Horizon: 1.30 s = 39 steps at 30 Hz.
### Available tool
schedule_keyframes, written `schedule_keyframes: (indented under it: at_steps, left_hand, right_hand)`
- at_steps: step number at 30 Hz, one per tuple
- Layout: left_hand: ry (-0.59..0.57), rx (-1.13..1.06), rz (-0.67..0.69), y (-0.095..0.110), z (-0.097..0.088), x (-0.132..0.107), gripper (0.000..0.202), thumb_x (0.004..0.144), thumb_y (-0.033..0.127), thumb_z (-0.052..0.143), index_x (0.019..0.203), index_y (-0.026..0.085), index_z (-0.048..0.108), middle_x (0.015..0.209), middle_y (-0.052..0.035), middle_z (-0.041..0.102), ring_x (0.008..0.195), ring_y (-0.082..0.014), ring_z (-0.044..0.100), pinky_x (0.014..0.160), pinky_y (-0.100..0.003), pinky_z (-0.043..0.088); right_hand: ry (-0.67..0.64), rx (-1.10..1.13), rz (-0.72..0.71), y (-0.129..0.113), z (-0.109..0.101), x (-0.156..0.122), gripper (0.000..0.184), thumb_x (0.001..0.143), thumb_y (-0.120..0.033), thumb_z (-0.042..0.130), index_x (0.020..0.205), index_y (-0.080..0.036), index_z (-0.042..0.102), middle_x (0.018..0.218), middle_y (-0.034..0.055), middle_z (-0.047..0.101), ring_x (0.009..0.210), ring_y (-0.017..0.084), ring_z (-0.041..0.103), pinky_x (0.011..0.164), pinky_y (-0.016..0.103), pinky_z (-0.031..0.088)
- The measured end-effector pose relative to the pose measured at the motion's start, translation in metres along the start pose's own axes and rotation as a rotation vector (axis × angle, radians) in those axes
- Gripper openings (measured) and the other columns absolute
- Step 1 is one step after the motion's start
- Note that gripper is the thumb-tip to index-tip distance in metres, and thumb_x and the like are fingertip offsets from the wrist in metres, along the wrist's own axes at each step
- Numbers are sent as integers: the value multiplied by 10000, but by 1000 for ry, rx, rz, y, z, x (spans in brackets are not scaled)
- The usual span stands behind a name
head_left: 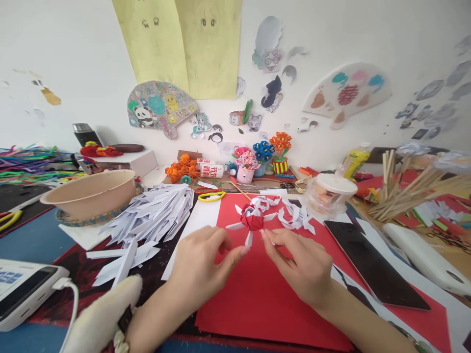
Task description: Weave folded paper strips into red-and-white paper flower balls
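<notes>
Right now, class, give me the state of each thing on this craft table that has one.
Paper flower: lying on the red sheet, white petals spread.
Left hand: fingertips pinched beside the flower; grip unclear.
Right hand: fingertips at the flower's lower edge; grip unclear.
Bowl: upright.
Plastic cup: lid on.
Scissors: lying flat.
Phone: cable plugged in.

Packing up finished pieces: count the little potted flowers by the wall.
3. A pink bunch in a pink pot, a blue bunch just right of it, and an orange bunch in a striped pot furthest right. More may be hidden.
</notes>
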<state>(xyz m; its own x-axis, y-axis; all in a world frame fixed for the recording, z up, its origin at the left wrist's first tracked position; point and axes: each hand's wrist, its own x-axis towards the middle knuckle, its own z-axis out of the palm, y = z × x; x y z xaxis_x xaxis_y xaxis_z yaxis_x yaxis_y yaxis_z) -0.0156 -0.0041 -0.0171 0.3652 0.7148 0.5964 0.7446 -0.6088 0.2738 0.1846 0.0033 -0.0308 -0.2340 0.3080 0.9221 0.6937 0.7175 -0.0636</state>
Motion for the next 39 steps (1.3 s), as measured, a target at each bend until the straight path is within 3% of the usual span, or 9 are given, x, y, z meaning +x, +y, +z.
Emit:
schedule_keyframes:
  at_steps: [6,11,18,22,32,39]
  left_hand:
    - [33,0,33,17,5,-5,178,970,293,466,908,192,598,593,33,620,471,-123,591,478,-245,390]
    - [54,41,98,18,7,-8,227,969,380,487,959,171,573,622,24,651,475,-145,632,443,-266,384]
    - [132,174,147,15,12,-8,263,965,173,413,725,198,518,517,47,540,382,-123,498,405,-290,308]
    - [188,153,164,12,12,-8,261,945,125,402,717,193,510,514,55,514,382,-112,457,414,-275,314]
    - [267,52,187,12,7,-10,178,937,83,437,853,163,572,548,62,496,414,-102,412,439,-242,326]
    - [243,15,200,13,5,-10,163,953,91,443,888,156,577,592,46,561,450,-102,515,468,-237,381]
  right_hand:
    - [-19,159,138,-4,1,0,138,916,-115,581,832,-224,589,679,3,723,601,162,719,501,226,567]
    - [-85,302,211,-6,4,-2,137,898,-93,599,823,-208,606,694,0,725,608,144,717,548,213,584]
    - [-227,604,547,-4,4,-5,119,916,-210,616,797,-204,618,675,-2,710,577,128,699,564,217,609]
    - [-237,742,689,-1,2,-3,125,905,-262,646,796,-209,614,662,-7,711,569,122,698,560,206,610]
    - [-273,942,791,3,-1,3,133,916,-294,649,826,-199,623,713,16,734,609,124,712,578,201,604]
    - [-301,1044,845,7,1,2,160,918,-321,650,830,-193,611,750,39,754,666,143,732,609,215,608]
